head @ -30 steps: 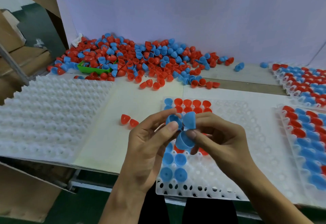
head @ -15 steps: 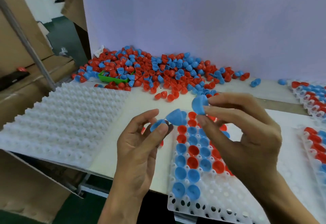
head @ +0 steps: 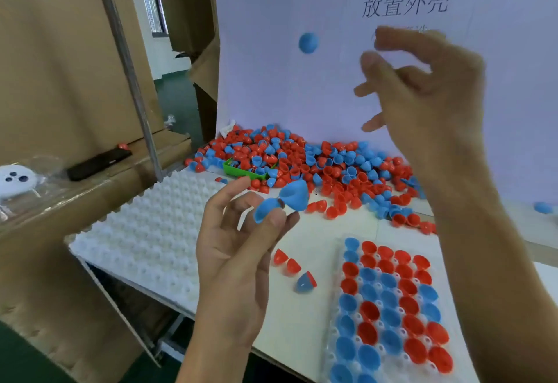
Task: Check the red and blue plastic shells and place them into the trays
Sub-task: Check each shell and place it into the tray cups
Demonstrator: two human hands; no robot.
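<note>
My left hand [head: 238, 250] is raised above the table and pinches two blue shells [head: 283, 200] between thumb and fingertips. High on the right, my right hand [head: 422, 87] is blurred, its fingers spread and holding nothing. A single blue shell [head: 308, 42] hangs in mid-air to its left, in front of the white back panel. A clear tray [head: 335, 331] at the lower right holds several red and blue shells. A big heap of red and blue shells [head: 317, 165] lies along the back of the table.
A white dimpled foam sheet [head: 145, 237] covers the table's left part. Two red shells [head: 285, 260] and a blue-and-red pair [head: 305, 282] lie loose beside the tray. A green bin [head: 241, 171] sits in the heap. Cardboard boxes [head: 60, 65] stand at left.
The view tilted up. My right hand rose, opened and let go of its blue shell, which now flies through the air. My left hand keeps its two blue shells.
</note>
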